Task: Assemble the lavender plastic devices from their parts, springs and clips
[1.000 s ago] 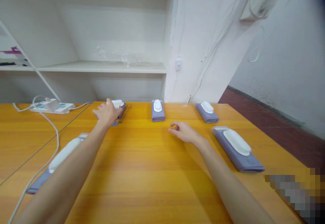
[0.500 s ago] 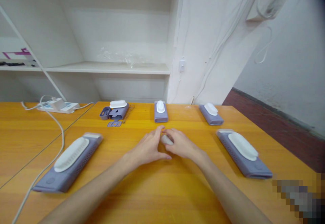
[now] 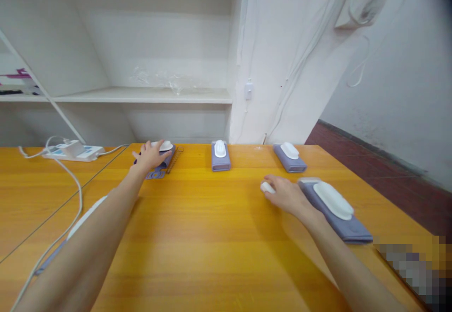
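My left hand (image 3: 150, 156) is stretched to the far left, fingers spread, over a purple case (image 3: 168, 157) topped with a white ribbed oval piece (image 3: 165, 145). It covers the small purple open shell and part of the case; whether it touches them I cannot tell. A dark coiled cord (image 3: 175, 159) and a flat purple cut-out piece (image 3: 156, 174) lie beside this case. My right hand (image 3: 284, 194) is closed around a small white rounded object (image 3: 267, 187), held above the table right of centre.
Similar purple cases with white oval tops stand at far centre (image 3: 221, 163), far right (image 3: 290, 161) and near right (image 3: 339, 213). Another white top (image 3: 83, 218) at left is partly behind my forearm. A power strip (image 3: 88, 153) with a white cable (image 3: 80, 194) lies left.
My hands were together at the table's middle around the white object. My left hand has left it and reached far left; my right hand has carried the object right.
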Motion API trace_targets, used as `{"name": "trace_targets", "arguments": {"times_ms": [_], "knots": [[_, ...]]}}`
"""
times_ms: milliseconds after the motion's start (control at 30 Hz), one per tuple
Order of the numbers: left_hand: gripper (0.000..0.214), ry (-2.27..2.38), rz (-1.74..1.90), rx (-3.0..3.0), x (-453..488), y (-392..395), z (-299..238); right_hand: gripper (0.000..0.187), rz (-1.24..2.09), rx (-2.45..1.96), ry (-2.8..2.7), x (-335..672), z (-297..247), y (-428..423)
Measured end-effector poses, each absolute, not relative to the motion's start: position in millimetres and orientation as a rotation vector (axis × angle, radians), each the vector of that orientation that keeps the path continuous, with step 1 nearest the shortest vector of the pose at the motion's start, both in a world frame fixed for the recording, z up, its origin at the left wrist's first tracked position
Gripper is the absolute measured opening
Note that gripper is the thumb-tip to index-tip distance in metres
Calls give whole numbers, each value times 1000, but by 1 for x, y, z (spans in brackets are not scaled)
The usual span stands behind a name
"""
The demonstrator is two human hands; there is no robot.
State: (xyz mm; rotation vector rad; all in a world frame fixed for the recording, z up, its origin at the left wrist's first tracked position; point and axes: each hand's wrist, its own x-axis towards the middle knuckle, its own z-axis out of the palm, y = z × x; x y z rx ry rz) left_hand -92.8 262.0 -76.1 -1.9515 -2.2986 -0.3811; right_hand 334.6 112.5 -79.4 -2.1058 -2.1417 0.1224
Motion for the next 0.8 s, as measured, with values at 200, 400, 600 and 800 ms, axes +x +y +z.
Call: {"name": "trace_targets", "arguments": {"times_ms": [200, 400, 600, 800], "knots": [[51, -2273, -438, -1886, -94, 266, -76, 26, 82, -2215, -2087, 343, -79, 115], [49, -2246, -418, -1950, -91, 264, -71, 26, 89, -2188, -2092, 343, -81, 115], [54, -2310, -531, -1814, -76, 251, -63, 29, 86, -2169, -2095, 343, -80, 116], [46, -1899, -690, -2084, -12, 203, -52, 35, 103, -2177, -2127, 346, -80, 121]]}}
